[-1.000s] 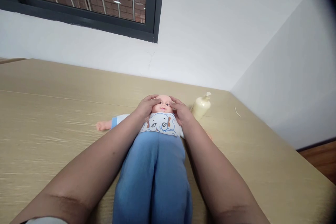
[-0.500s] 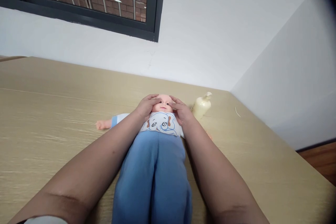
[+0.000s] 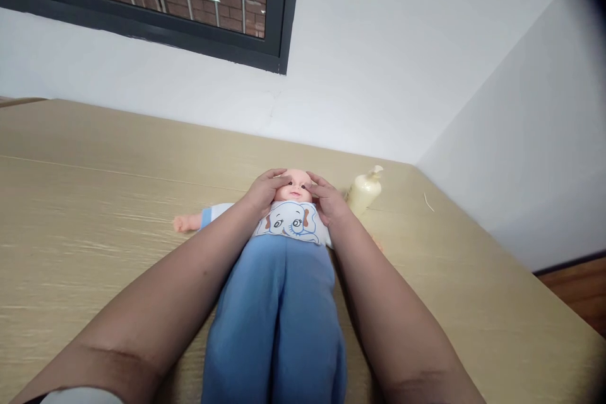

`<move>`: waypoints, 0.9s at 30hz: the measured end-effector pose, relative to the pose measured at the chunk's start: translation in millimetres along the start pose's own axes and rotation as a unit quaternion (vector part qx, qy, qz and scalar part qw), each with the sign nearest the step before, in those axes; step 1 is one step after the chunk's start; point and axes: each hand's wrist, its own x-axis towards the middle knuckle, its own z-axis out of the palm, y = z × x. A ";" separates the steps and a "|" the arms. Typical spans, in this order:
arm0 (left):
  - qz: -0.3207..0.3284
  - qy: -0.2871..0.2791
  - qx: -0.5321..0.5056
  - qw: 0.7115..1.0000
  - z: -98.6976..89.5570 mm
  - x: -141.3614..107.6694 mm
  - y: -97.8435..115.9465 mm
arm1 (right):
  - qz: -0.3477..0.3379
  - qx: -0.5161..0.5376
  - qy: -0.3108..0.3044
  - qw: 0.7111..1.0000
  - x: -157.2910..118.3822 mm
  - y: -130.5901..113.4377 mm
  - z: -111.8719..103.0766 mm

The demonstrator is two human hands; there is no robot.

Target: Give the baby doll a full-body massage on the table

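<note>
A baby doll (image 3: 286, 278) in blue trousers and a white top with an elephant print lies on its back, legs toward me. My left hand (image 3: 266, 192) cups the left side of its head, thumb on the face beside the eye. On the other side, my right hand (image 3: 326, 197) holds the head the same way, thumb near the other eye. Between the two hands, the doll's forehead and mouth stay visible. One doll arm stretches out to the left; most of the other is hidden behind my right forearm.
A cream pump bottle (image 3: 364, 192) stands on the wooden table (image 3: 95, 202), just right of my right hand. Farther right lies a thin pale strip (image 3: 428, 202). Behind the table rises a white wall (image 3: 360, 76) with a dark-framed window (image 3: 279, 12).
</note>
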 end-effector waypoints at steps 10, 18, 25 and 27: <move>-0.002 0.004 -0.007 1.000 1.0 -2.4 2.3 | -0.007 -0.007 -0.002 1.000 -1.8 -1.3 0.8; 0.023 -0.064 -0.045 0.997 -10.4 -2.7 6.8 | -0.096 -0.094 0.025 0.991 -4.8 -2.0 17.0; 0.019 -0.153 -0.078 0.985 -14.8 -11.9 15.5 | -0.166 -0.137 -0.002 0.977 -15.4 -12.4 30.7; 0.019 -0.158 -0.093 0.983 -14.7 -14.5 18.1 | -0.178 -0.156 -0.004 0.972 -20.7 -19.3 33.9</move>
